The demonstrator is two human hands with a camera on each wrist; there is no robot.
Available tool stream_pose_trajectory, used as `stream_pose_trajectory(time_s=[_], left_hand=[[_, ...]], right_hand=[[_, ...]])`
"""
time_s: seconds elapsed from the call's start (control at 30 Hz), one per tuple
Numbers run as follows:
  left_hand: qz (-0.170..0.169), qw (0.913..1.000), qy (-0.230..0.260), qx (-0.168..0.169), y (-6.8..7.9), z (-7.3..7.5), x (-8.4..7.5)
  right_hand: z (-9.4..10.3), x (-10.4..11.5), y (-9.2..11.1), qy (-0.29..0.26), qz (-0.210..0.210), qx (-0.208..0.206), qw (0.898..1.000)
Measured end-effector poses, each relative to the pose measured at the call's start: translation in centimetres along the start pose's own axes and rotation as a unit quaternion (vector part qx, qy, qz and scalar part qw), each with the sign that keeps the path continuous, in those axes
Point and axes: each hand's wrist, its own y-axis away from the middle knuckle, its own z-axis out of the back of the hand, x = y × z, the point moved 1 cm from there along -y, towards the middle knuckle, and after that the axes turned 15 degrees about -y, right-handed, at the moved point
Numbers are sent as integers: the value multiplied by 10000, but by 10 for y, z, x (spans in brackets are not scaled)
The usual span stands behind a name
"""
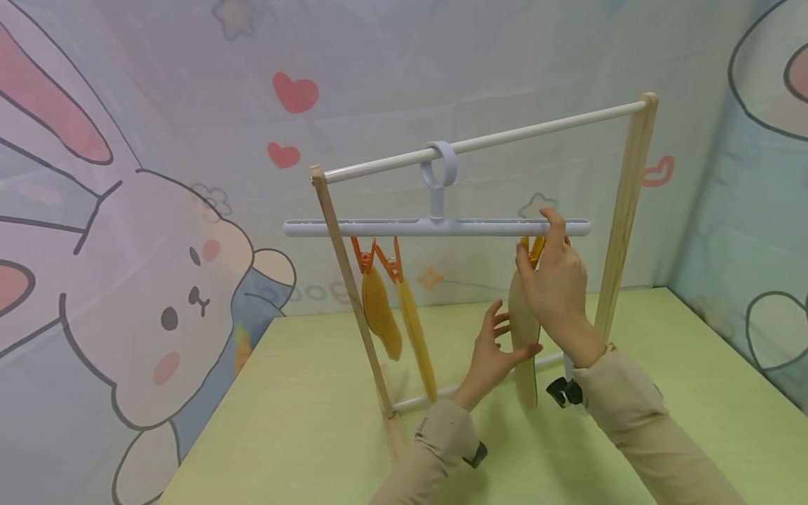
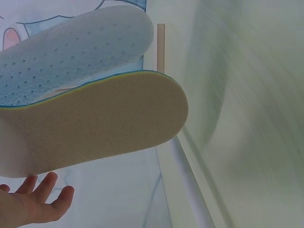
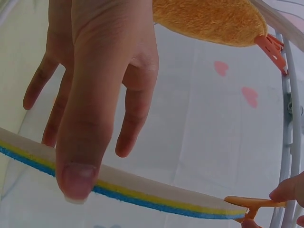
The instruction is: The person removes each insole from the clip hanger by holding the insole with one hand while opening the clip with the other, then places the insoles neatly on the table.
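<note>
A beige insole [image 2: 109, 123] with yellow and blue layers along its edge hangs upright below the white hanger [image 1: 379, 228]. At its top is a yellow clothespin [image 3: 254, 202]. My right hand [image 1: 558, 284] pinches this clothespin close under the hanger bar, thumb on one side, one finger reaching up at the bar. Lower down, my left hand [image 1: 495, 354] is spread loosely around the insole, its thumb [image 3: 78, 156] overlapping the near edge and its fingers on the left. Beside the beige insole hangs a pale blue dotted insole [image 2: 80, 52], mostly hidden in the head view.
Two orange clothespins [image 1: 393, 263] at the hanger's left hold fuzzy golden-brown insoles [image 1: 381, 315]. The hanger's ring [image 1: 440, 163] loops over a white rod [image 1: 543, 130] between wooden posts [image 1: 625, 210]. The rack stands on a light green table [image 1: 303, 393] before a cartoon-printed cloth backdrop [image 1: 391, 77].
</note>
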Motion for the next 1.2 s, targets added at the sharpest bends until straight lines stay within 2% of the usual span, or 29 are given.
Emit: stream_pose_trajectory(time_s=[0.63,1.2], left_hand=[[70,9999,-90,-59,-2,-1,7],[139,9999,-75,-39,2,2,5]], right_hand=[[3,-2,-3,9,122,18,9999],[2,-2,-4,16,268,-59,9996]])
